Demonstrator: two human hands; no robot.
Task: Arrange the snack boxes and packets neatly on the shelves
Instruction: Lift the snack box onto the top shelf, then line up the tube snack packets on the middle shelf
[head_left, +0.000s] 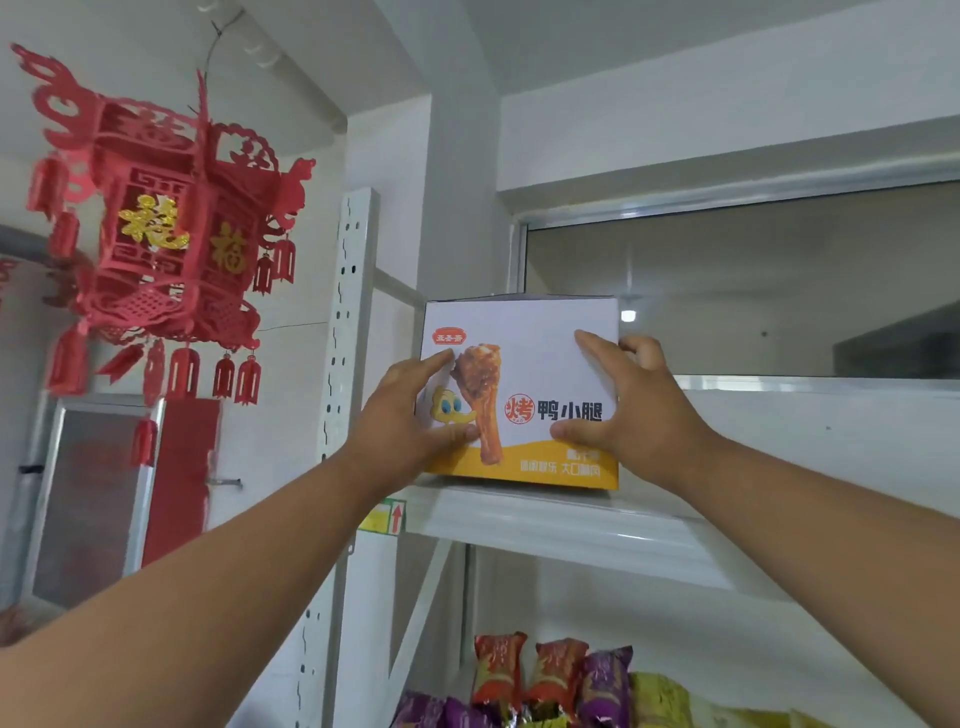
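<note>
Place type: small shop or its stockroom, indoors.
Shelving: white metal rack with a perforated upright (347, 332) and a top shelf (571, 525) carrying a price or label tag (383, 515) at its left front corner.
Stock, top shelf: printed snack box (540, 374) showing a drumstick, standing at the left front edge.
Stock, lower shelf: sealed snack packets (550, 680) in red, purple and yellow, packed side by side.
Decoration: red paper lantern (166, 249) hanging left of the rack.
Walls: plain white, with an aluminium-framed window (753, 280) behind the top shelf.
</note>
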